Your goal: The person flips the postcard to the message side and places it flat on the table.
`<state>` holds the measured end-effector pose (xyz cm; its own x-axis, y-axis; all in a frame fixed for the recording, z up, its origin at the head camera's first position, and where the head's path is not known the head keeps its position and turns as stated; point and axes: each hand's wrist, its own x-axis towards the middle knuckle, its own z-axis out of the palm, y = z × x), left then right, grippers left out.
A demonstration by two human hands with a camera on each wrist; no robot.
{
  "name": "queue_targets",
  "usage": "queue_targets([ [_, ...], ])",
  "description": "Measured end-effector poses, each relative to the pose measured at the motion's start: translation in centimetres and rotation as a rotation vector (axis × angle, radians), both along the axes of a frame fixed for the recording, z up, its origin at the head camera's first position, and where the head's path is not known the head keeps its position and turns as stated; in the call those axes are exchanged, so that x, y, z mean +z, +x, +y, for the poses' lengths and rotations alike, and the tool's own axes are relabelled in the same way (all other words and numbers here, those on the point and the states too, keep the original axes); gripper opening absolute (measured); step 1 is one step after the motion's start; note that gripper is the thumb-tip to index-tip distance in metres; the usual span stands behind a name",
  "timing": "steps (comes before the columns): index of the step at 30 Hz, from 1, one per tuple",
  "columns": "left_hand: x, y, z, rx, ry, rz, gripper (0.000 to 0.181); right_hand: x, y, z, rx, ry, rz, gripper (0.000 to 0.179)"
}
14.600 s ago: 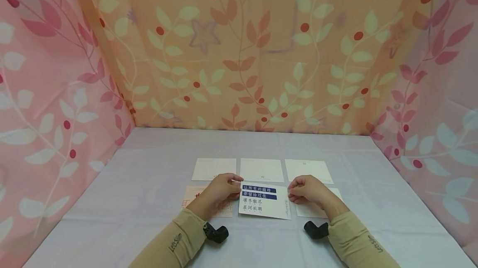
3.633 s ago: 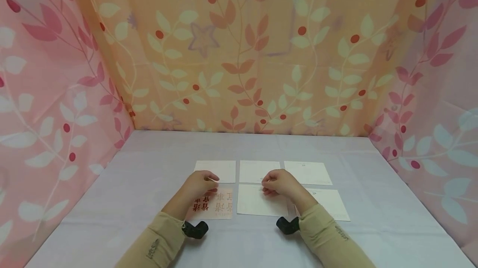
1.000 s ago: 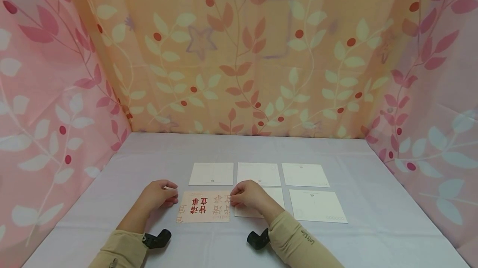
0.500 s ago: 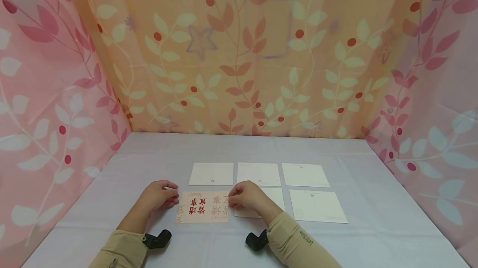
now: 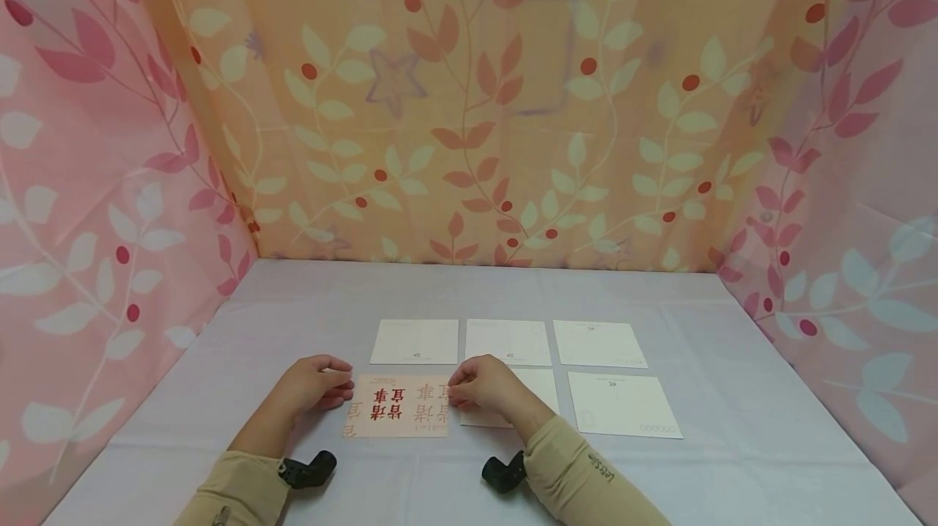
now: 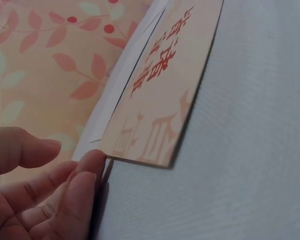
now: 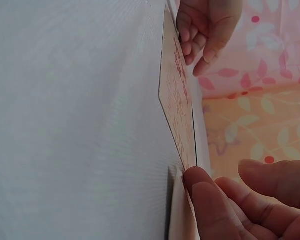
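A pale pink card (image 5: 399,422) with red Chinese characters, upside down to me, lies on the white table at the front left of the card group. My left hand (image 5: 313,383) is at its left edge, fingers loosely bent; in the left wrist view one fingertip (image 6: 94,159) meets the card's corner. At the opposite edge, my right hand (image 5: 487,386) touches the card with its fingertips, its wrist passing over a white card (image 5: 538,387) and partly hiding it. In the right wrist view, the thumb and a finger (image 7: 195,176) stand against the card's end, not wrapped round it.
Behind lie three white cards in a row: left (image 5: 416,340), middle (image 5: 507,339) and right (image 5: 601,344). Another white card (image 5: 624,404) lies at front right. A patterned cloth backdrop (image 5: 469,143) rises behind the white-covered table (image 5: 410,485), with pink cloth at both sides.
Earlier both hands held up a white card with printed text in the front middle; a plain white face shows there now. Lately the pink card has slid slightly left, with my left hand closing in.
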<state>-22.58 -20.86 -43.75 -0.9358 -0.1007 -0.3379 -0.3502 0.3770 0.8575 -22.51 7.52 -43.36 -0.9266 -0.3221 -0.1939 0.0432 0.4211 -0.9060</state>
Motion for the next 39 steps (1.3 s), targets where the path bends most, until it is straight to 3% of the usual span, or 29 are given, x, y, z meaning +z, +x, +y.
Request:
queue_targets([
  [7, -0.2, -0.1, -0.1, -0.001, 0.055, 0.004, 0.024, 0.0, 0.0, 0.0, 0.001, 0.004, 0.004, 0.005],
  [39, 0.1, 0.2, 0.8, -0.008, 0.082, 0.006, 0.028, -0.1, 0.0, 0.1, 0.029, 0.01, 0.022, 0.005],
])
